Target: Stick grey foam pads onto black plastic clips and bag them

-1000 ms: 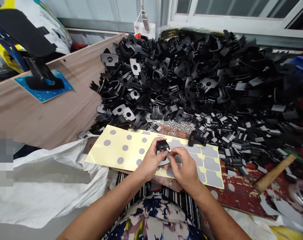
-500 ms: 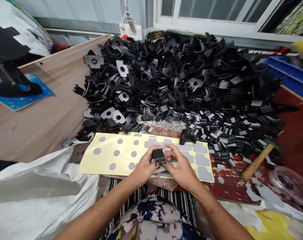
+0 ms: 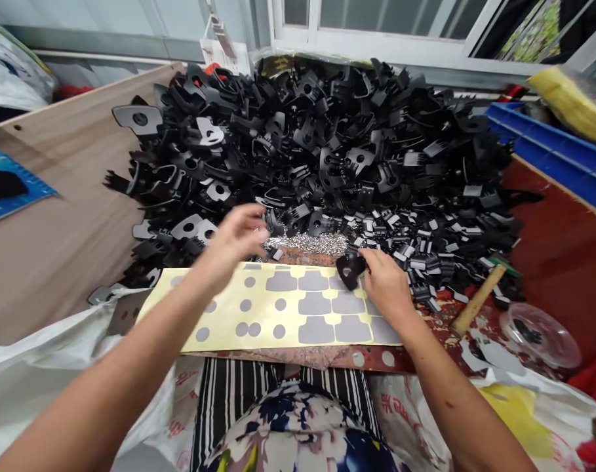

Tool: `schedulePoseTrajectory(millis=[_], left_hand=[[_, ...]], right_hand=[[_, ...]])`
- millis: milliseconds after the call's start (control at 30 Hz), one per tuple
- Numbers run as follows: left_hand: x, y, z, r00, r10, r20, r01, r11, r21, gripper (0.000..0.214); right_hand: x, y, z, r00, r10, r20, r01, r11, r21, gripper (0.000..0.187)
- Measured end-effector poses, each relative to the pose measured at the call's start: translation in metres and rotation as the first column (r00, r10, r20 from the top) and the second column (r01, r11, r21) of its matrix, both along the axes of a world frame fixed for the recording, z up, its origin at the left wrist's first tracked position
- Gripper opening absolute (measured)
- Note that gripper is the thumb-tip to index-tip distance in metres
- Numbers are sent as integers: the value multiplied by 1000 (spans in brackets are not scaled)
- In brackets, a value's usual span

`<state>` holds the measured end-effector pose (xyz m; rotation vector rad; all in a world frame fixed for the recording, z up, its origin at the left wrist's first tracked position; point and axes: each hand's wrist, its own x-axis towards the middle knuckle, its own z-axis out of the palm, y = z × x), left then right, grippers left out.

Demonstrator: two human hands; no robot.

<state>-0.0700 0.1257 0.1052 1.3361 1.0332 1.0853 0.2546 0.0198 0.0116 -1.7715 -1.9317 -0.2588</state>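
My right hand [image 3: 389, 282] has its fingers closed around the end of a black plastic clip part [image 3: 349, 270] with a hole in it. The part is tilted at the upper right of a yellow backing sheet [image 3: 223, 275] of grey stickers. My left hand [image 3: 238, 237], smeared by motion, is raised above the sheet's far edge, fingers apart and slightly curled. Nothing shows in it. Nearest to its fingertips is the large heap of black plastic clip parts [image 3: 322, 137]. Between the heap and the sheet lie small shiny metal pieces [image 3: 322, 244].
Small black parts with grey faces [image 3: 420, 239] are scattered at the right. A wooden-handled hammer [image 3: 479, 298] and a clear plastic tub [image 3: 541, 334] lie near them. A blue crate [image 3: 548, 137] stands at the back right, a wooden board [image 3: 71, 216] at the left.
My hands have parted and the small black part they held together no longer shows in them. The left moved up toward the heap, the right moved right onto the clip part. The view shifted right.
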Motion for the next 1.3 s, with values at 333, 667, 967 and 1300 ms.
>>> schedulePoseTrajectory(millis=[333, 667, 967, 1300], left_hand=[[82, -79, -69, 834, -440, 333, 550, 706, -446, 63], [110, -68, -99, 927, -301, 224, 373, 800, -470, 52], [95, -73, -94, 858, -265, 440, 475, 736, -483, 58], [88, -112, -82, 753, -132, 645, 555, 654, -514, 44]], right_hand=[[-62, -66, 11, 924, 230, -304, -189, 969, 158, 42], [-84, -115, -26, 735, 145, -663, -316, 938, -145, 22], [-61, -112, 27, 533, 38, -845, -239, 965, -107, 13], [-63, -80, -16, 538, 44, -842, -98, 995, -10, 10]])
